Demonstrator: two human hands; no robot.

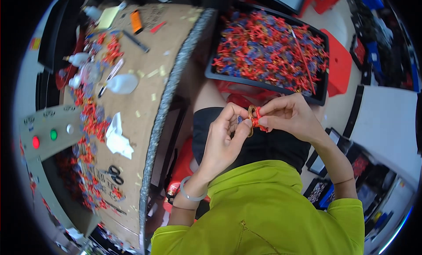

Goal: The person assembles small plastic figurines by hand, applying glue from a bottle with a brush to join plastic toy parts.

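Over my lap, both hands are closed on a small ornament [255, 121] of red cord with gold-coloured loops. My left hand [223, 138] pinches its left side between thumb and fingers, and a small blue-purple piece shows by those fingers. From the other side, my right hand [293, 116] grips the red cord between thumb and forefinger. The fingertips cover part of the ornament. Just beyond my hands is a black tray [212, 73] heaped with similar red, blue-purple and gold pieces [268, 48].
To the left stands a cardboard-covered table [151, 48]. It bears a white squeeze bottle [123, 84], crumpled tissue [118, 138], black-handled scissors [115, 175] and more red pieces [94, 118]. A box with coloured buttons [52, 123] sits at its far left. A red stool [339, 66] is beside the tray.
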